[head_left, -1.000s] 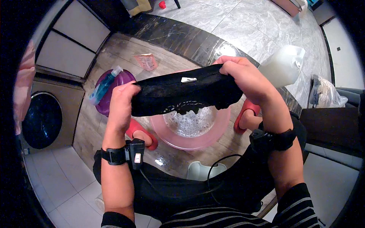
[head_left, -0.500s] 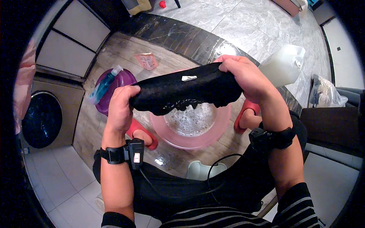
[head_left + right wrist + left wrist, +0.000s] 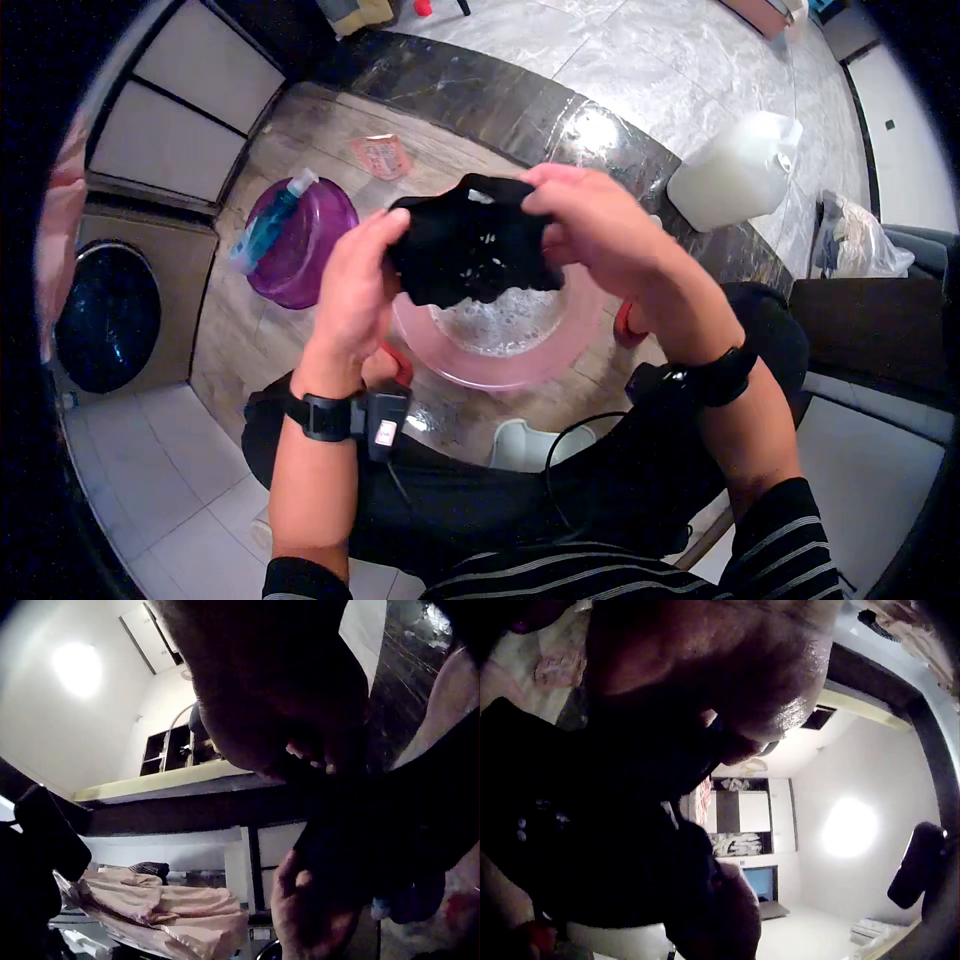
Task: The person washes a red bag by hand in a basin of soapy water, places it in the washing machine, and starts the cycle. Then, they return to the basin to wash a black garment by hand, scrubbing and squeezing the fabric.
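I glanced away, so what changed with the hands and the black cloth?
The left hand and right hand moved together, bunching the black cloth that was stretched wide. Both still grip it over the pink basin. The purple bowl and white jug stayed put.

1. Setting: home laundry corner, seen at floor level; front-loading washing machine [image 3: 105,315] at the left, below panelled cabinet doors [image 3: 190,110].
2. Floor: pale tiles [image 3: 170,480] by the machine; wood-look tiles further in; dark marble step [image 3: 470,90] across to grey marble flooring.
3. Wash gear on the floor: pink basin [image 3: 565,345] holding suds [image 3: 495,320]; purple basin [image 3: 315,250] with a blue bottle [image 3: 265,225] in it; white jug [image 3: 735,170]; printed sachet [image 3: 380,155].
4. Domestic signs: red slippers [image 3: 628,325] beside the pink basin; wrist views show white cupboards [image 3: 754,811], a round ceiling light [image 3: 849,827] and crumpled pink cloth [image 3: 165,904].
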Motion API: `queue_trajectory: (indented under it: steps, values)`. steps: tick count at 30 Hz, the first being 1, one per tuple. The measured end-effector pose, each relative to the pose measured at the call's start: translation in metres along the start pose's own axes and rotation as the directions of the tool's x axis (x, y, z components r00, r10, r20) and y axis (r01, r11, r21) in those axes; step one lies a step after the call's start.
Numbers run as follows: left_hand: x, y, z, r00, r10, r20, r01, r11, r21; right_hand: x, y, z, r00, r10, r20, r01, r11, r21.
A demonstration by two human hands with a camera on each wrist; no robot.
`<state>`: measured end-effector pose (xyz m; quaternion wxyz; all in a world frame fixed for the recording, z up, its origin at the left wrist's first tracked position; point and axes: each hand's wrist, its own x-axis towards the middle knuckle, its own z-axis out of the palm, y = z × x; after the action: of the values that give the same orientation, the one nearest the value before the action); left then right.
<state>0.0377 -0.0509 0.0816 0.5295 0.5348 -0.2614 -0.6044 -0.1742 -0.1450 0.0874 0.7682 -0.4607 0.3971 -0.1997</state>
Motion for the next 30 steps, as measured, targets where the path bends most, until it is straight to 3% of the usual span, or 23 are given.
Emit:
queue_trajectory:
  steps: [1, 3, 10, 13, 16, 19, 20, 23, 24, 27, 30]
  values:
    - [0.0, -0.004, 0.006, 0.998, -0.004, 0.057, 0.004, 1.0, 0.0, -0.006, -0.004, 0.009, 0.997, 0.061, 0.054, -0.063, 0.998, 0.02]
    - [-0.006, -0.005, 0.024, 0.987, 0.002, 0.158, -0.008, 0.999, 0.037, -0.003, 0.007, 0.021, 0.997, 0.048, 0.061, -0.051, 0.998, 0.044]
    - [-0.002, -0.011, 0.028, 0.988, 0.1, 0.118, -0.127, 0.959, 0.253, -0.007, 0.006, 0.023, 0.965, -0.039, 0.259, 0.043, 0.999, -0.009]
    - [-0.007, -0.004, 0.024, 0.988, 0.101, 0.112, -0.131, 0.944, 0.303, -0.007, 0.008, 0.031, 0.925, -0.2, 0.324, 0.249, 0.962, -0.116]
    - [-0.006, -0.006, 0.019, 0.983, 0.112, 0.147, -0.15, 0.948, 0.279, -0.008, 0.004, 0.031, 0.915, -0.216, 0.34, 0.282, 0.946, -0.157]
    - [-0.003, -0.003, 0.014, 0.982, 0.116, 0.152, -0.153, 0.954, 0.259, -0.002, -0.003, 0.021, 0.93, -0.218, 0.295, 0.32, 0.874, -0.365]
    - [-0.003, -0.003, 0.014, 0.983, 0.115, 0.145, -0.149, 0.955, 0.255, -0.004, -0.008, 0.018, 0.966, -0.143, 0.215, 0.213, 0.913, -0.349]
    - [-0.004, 0.0, 0.014, 0.975, 0.13, 0.182, -0.167, 0.965, 0.203, 0.0, -0.007, 0.013, 0.939, -0.342, 0.029, 0.332, 0.884, -0.329]
    - [-0.005, 0.002, 0.013, 0.976, 0.119, 0.184, -0.153, 0.971, 0.185, -0.002, -0.011, 0.014, 0.951, -0.306, 0.035, 0.298, 0.887, -0.354]
    - [-0.009, 0.007, 0.012, 0.96, 0.139, 0.244, -0.16, 0.985, 0.066, -0.001, -0.001, 0.011, 0.917, -0.322, 0.237, 0.391, 0.844, -0.368]
    - [-0.008, 0.007, 0.006, 0.931, 0.153, 0.331, -0.169, 0.985, 0.02, 0.016, 0.026, 0.01, 0.836, -0.474, 0.278, 0.549, 0.697, -0.462]
